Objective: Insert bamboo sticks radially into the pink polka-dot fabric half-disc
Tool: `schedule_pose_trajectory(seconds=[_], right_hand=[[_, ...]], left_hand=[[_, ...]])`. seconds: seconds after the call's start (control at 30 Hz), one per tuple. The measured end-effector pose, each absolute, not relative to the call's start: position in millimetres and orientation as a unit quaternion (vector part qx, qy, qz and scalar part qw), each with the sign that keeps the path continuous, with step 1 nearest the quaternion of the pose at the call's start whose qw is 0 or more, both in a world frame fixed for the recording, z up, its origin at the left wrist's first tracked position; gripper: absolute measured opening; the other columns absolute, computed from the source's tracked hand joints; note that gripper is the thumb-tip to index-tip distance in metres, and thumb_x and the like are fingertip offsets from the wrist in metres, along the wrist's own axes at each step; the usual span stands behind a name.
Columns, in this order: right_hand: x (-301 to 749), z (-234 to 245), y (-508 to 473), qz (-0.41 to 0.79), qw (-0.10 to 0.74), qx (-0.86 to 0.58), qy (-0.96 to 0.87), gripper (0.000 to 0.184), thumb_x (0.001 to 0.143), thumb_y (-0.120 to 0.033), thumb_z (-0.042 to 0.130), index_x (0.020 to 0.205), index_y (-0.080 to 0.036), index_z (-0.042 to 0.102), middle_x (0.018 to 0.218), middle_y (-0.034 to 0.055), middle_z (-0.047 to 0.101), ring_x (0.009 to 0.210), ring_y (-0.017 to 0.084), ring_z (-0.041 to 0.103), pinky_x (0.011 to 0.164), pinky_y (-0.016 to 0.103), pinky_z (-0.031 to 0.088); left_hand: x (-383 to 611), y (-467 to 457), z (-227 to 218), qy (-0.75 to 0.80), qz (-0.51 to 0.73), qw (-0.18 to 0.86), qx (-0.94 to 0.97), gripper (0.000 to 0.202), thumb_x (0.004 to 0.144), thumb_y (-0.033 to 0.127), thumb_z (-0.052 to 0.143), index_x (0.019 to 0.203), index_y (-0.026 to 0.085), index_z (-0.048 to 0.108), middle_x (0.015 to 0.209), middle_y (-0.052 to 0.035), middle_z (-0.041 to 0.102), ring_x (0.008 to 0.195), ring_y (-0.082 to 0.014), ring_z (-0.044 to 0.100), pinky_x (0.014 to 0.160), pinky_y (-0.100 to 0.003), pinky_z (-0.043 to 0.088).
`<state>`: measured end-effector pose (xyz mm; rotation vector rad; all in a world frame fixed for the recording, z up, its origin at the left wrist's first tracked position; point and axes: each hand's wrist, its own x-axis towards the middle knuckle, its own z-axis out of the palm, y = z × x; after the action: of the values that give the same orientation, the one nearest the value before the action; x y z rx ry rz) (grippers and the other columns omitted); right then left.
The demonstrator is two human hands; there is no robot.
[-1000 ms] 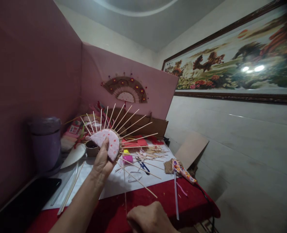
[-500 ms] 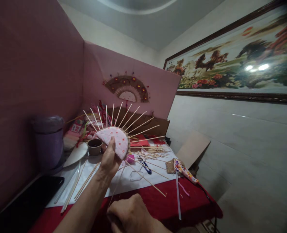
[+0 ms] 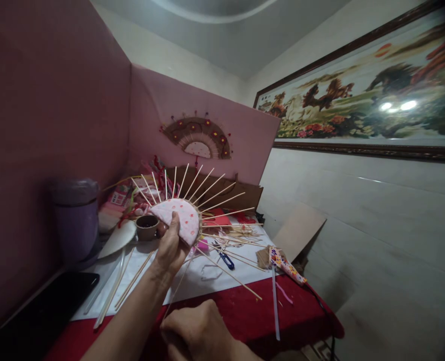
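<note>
My left hand (image 3: 169, 253) grips a fan frame (image 3: 186, 213), a pink-and-white half disc with red spots and thin wooden sticks fanning out from its curved edge. The thumb lies on the disc's face, while the other fingers are hidden behind it. From the disc's lower edge a thin string (image 3: 179, 283) runs down, straight and taut, to my right hand (image 3: 199, 326). That hand is closed, with the string's end pinched in its fingers near the table's front edge. Behind the frame, a finished-looking fan (image 3: 195, 134) with red flowers is fixed to the pink panel.
Left of the disc stand a brown cup (image 3: 147, 230) and a lilac bin (image 3: 75, 220). Blue snips (image 3: 224, 256) and loose sticks (image 3: 241, 229) lie on white paper. A glue gun in flowered cloth (image 3: 286, 265) rests at the right; a black phone (image 3: 56, 301) lies front left.
My right hand has shifted slightly left with the string. The fan frame has tilted and dropped a little in my left hand, which keeps its grip.
</note>
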<state>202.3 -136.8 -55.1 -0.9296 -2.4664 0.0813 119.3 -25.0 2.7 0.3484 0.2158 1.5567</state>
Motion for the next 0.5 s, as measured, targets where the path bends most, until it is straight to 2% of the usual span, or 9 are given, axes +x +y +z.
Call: schedule_pose_trajectory(seconds=[0.27,0.5], right_hand=[[191,-62,-133,0.016,0.294,-0.310,-0.904,0.009,0.068,-0.018,0.044,0.067,-0.018,0.052,0.059,-0.0007,0.062,0.051,0.009,0.054,0.046,0.021,0.029],[201,-68,-125,-0.017,0.228,-0.417,-0.880,0.006,0.067,-0.023,0.052,0.063,-0.019,0.052,0.059,-0.0011,0.063,0.051,0.011,0.054,0.044,0.024,0.025]], left_hand=[[120,-24,-2,0.102,0.691,0.694,0.174,0.025,0.079,0.025,0.057,0.103,0.020,0.060,0.091,-0.0050,0.070,0.077,-0.0136,0.066,0.070,-0.023,0.054],[117,-28,5,0.092,0.672,0.719,0.154,0.030,0.078,0.019,0.057,0.108,0.018,0.057,0.091,-0.0069,0.070,0.077,-0.0152,0.067,0.072,-0.025,0.054]])
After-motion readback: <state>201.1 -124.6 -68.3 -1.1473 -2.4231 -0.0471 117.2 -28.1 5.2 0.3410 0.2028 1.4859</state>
